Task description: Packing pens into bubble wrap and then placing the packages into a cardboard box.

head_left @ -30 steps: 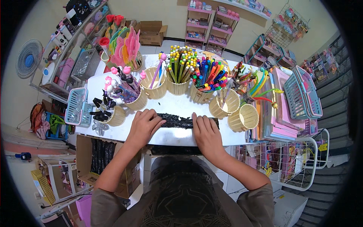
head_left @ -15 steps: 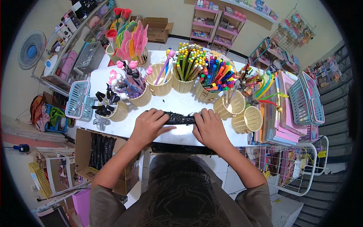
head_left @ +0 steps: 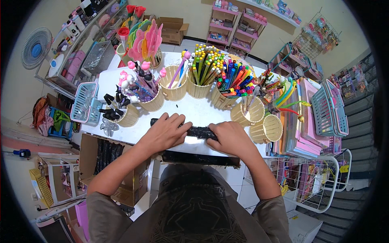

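A shiny black plastic-wrapped roll (head_left: 200, 132) lies crosswise on the white table (head_left: 190, 108) near its front edge. My left hand (head_left: 167, 133) rests over the roll's left part with its fingers bent around it, and the roll's left end shows just past the hand. My right hand (head_left: 229, 139) is closed over the right end and hides it. Between the two hands a crinkled stretch of the black wrap stays visible. A tiny dark scrap (head_left: 176, 106) lies on the table beyond the left hand.
Woven cups (head_left: 174, 93) of pens and pencils curve around the far side. Blue baskets (head_left: 86, 104) (head_left: 329, 107) stand at both ends, with stacked books (head_left: 298, 133) at right. Below the table's left front, a cardboard box (head_left: 87, 156) holds similar black rolls.
My left hand has slid right along the roll, uncovering its left end. My right hand has moved slightly down and right. The roll sits at more of a slant.
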Demonstrator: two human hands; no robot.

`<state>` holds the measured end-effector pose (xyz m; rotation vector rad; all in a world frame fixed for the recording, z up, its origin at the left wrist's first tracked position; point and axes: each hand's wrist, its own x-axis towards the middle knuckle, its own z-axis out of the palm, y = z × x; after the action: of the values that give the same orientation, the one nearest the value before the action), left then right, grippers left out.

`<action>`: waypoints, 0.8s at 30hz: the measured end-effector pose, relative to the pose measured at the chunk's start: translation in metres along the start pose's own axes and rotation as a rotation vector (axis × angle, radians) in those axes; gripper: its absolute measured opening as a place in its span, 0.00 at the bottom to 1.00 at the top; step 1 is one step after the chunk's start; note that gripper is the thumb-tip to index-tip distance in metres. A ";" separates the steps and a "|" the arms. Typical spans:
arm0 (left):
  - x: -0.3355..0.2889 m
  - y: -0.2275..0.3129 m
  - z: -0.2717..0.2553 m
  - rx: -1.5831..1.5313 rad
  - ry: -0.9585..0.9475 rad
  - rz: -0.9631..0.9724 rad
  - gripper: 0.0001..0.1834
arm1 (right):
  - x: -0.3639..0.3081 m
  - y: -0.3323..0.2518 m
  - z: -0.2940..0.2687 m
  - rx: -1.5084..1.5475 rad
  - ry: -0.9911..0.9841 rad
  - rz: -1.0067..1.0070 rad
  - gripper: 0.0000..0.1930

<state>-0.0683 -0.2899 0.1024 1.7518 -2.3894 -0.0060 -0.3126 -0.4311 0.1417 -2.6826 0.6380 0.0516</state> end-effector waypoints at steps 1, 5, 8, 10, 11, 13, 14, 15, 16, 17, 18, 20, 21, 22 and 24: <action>-0.001 -0.002 -0.003 -0.075 -0.007 0.033 0.20 | 0.000 -0.003 -0.010 0.031 -0.096 0.004 0.18; -0.007 0.004 -0.020 -0.092 0.007 0.068 0.19 | 0.003 -0.002 -0.027 0.187 -0.232 -0.068 0.18; -0.020 0.013 -0.035 -0.126 0.056 0.002 0.17 | 0.013 -0.001 -0.032 0.333 -0.217 -0.097 0.19; -0.032 0.014 -0.046 -0.250 0.078 -0.118 0.15 | 0.017 -0.006 -0.027 0.347 -0.153 -0.131 0.18; -0.040 0.016 -0.051 -0.246 0.085 -0.136 0.15 | 0.023 -0.012 -0.027 0.365 -0.089 -0.165 0.18; -0.056 0.019 -0.059 -0.344 0.058 -0.239 0.13 | 0.028 -0.027 -0.038 0.326 -0.210 -0.133 0.19; -0.068 0.021 -0.059 -0.342 0.066 -0.264 0.13 | 0.029 -0.035 -0.036 0.320 -0.113 -0.197 0.20; -0.081 0.024 -0.058 -0.413 0.072 -0.342 0.12 | 0.030 -0.045 -0.033 0.321 -0.022 -0.268 0.20; -0.096 0.027 -0.057 -0.484 0.081 -0.422 0.11 | 0.031 -0.059 -0.036 0.297 0.005 -0.291 0.20; -0.106 0.031 -0.058 -0.488 0.092 -0.441 0.11 | 0.032 -0.064 -0.032 0.292 -0.010 -0.306 0.20; -0.120 0.036 -0.059 -0.562 0.142 -0.488 0.11 | 0.038 -0.068 -0.023 0.381 0.076 -0.429 0.20; -0.146 0.048 -0.059 -0.669 0.281 -0.528 0.09 | 0.046 -0.079 -0.016 0.574 0.079 -0.547 0.23; -0.160 0.054 -0.058 -0.657 0.297 -0.566 0.09 | 0.052 -0.087 -0.011 0.581 0.056 -0.581 0.23; -0.174 0.061 -0.058 -0.666 0.296 -0.603 0.10 | 0.057 -0.096 -0.003 0.652 0.019 -0.623 0.22; -0.204 0.077 -0.049 -0.654 0.335 -0.671 0.13 | 0.063 -0.118 0.006 0.707 -0.066 -0.593 0.23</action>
<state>-0.0742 -0.0680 0.1301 1.8998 -1.2732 -0.4772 -0.2043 -0.3586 0.1704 -2.0567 -0.1680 -0.2047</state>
